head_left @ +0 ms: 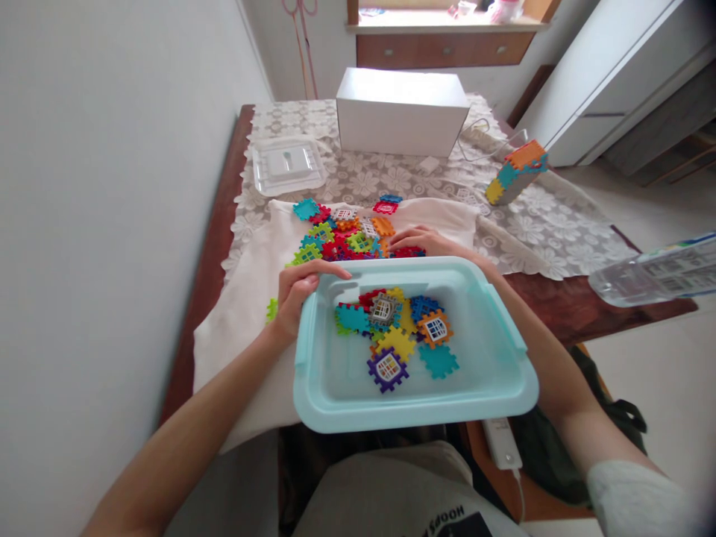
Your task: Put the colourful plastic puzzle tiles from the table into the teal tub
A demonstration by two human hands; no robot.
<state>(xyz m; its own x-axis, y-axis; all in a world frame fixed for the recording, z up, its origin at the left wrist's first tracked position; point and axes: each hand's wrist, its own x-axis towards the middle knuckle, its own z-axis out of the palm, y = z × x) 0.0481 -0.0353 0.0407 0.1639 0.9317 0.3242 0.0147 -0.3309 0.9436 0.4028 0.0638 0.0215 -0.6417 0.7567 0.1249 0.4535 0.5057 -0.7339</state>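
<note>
Left grip (296, 298) clamps tub (414, 412) rim; right grip (419, 240) half-hidden behind.

A dark wooden table (564, 298) is set against the wall and is largely covered by a white lace tablecloth (559, 224). On the lace are placed a white box (400, 112) at the far end, a clear lid (286, 164) to its left, a small white adapter (429, 165) and a block of joined tiles (514, 173). A white cloth (246, 298) is spread nearer, with loose coloured tiles (350, 235) heaped on it. The near edge is overlapped by a pale blue tub (475, 380) (whether it rests there cannot be told).
</note>
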